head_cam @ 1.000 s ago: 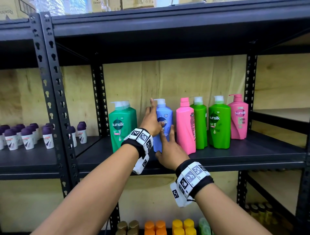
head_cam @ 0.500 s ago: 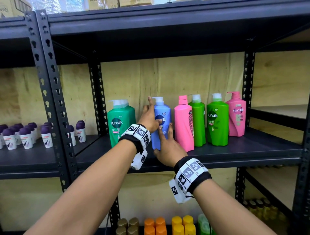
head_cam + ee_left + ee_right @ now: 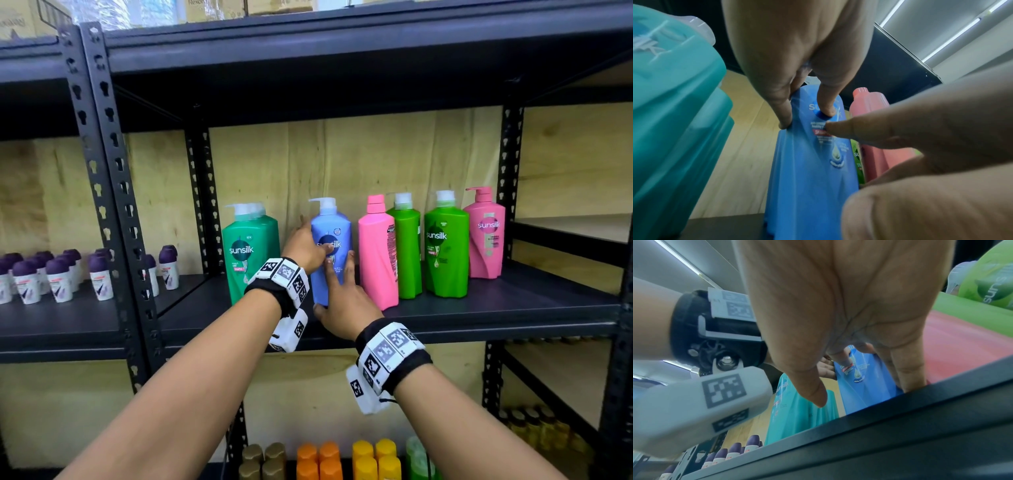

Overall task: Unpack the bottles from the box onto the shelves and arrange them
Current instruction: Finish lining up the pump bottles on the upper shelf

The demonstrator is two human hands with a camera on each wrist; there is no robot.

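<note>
On the middle shelf (image 3: 445, 310): blue bottle (image 3: 330, 236) is stood upright between teal bottle (image 3: 246, 253) and pink bottle (image 3: 376, 253).
Left hand (image 3: 305, 248): grip is clamped on its upper body — thumb across the label.
Right hand (image 3: 346, 301): fingers are laid straight against its lower front — nothing is clasped.
</note>
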